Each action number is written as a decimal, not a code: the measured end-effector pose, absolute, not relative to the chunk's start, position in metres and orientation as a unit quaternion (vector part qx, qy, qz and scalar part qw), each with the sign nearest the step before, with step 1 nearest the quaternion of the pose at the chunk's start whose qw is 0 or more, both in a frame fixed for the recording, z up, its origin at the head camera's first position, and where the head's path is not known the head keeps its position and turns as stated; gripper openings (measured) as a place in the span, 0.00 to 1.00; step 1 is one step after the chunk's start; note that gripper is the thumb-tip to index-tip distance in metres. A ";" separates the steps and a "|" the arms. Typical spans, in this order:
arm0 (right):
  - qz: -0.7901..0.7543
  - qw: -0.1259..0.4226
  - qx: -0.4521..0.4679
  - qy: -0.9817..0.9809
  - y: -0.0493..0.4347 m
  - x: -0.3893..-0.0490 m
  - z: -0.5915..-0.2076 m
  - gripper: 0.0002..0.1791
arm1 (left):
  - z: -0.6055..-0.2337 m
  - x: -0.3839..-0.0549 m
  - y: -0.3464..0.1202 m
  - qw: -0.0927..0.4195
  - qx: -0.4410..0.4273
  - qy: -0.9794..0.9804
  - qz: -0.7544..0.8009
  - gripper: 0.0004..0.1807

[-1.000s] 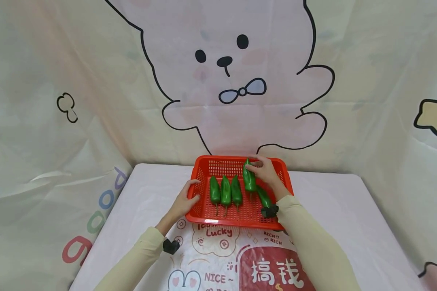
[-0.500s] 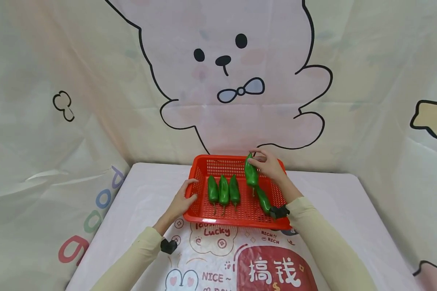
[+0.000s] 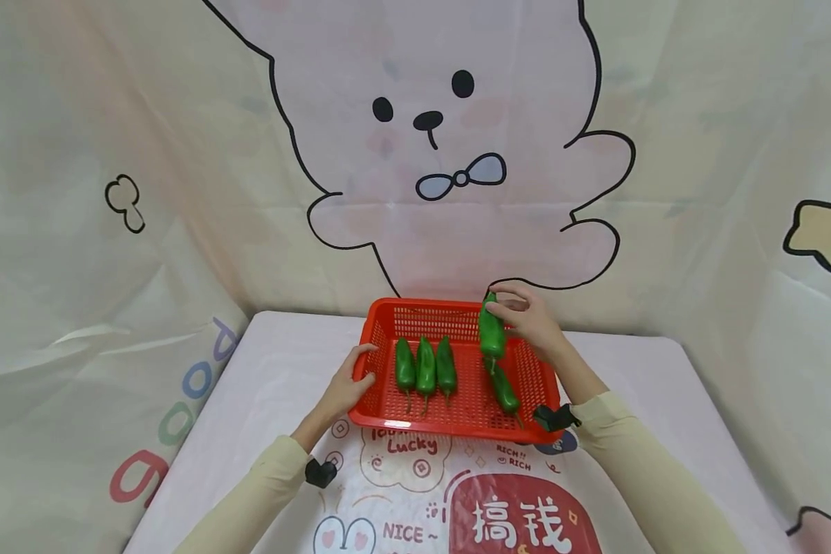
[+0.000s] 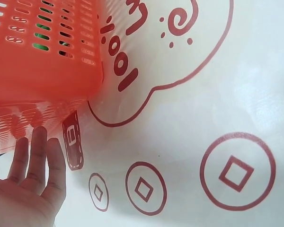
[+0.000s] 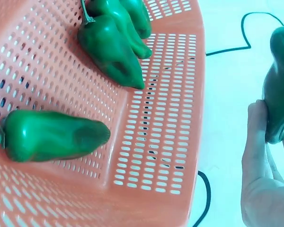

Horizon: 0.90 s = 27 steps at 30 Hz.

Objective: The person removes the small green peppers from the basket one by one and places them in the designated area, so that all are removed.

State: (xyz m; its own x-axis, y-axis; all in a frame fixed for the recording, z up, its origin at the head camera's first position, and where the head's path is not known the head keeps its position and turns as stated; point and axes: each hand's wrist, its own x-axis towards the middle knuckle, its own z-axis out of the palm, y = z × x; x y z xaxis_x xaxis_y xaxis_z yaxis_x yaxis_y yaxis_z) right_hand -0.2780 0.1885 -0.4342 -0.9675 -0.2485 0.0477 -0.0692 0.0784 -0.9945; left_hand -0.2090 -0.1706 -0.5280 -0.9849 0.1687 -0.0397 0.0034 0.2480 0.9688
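Note:
My right hand (image 3: pixel 536 323) pinches a green pepper (image 3: pixel 492 335) near its pointed end, stem hanging down, over the right part of the red plastic basket (image 3: pixel 457 425). In the right wrist view, this pepper (image 5: pixel 280 80) appears at the right edge above the fingers. Below it, a single pepper (image 3: pixel 504 391) lies on the basket floor, stem toward the front. Three more peppers (image 3: pixel 425 368) lie side by side in the left half. My left hand (image 3: pixel 339 388) holds the basket's left rim, thumb over the edge; in the left wrist view its fingers (image 4: pixel 38 156) rest along the outer wall.
A white table (image 3: pixel 637 385) carries the basket, over a printed sheet (image 3: pixel 408 492) with red lettering. Behind rises a cloth backdrop (image 3: pixel 429 231) with a cartoon bear, and cloth walls (image 3: pixel 62 308) flank both sides.
My right hand has moved rightward with the pepper, away from the three peppers. The lone pepper below is now in fuller view. The left hand stays at the basket's rim.

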 end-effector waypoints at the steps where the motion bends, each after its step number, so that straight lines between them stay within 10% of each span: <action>1: -0.668 0.068 -0.105 0.734 0.191 -0.276 -0.433 0.27 | -0.523 -0.207 -0.170 0.071 0.060 0.783 0.614 0.27; 27: -0.644 0.059 -0.115 0.754 0.266 -0.224 -0.452 0.35 | -0.533 -0.210 -0.169 0.056 0.057 0.801 0.594 0.27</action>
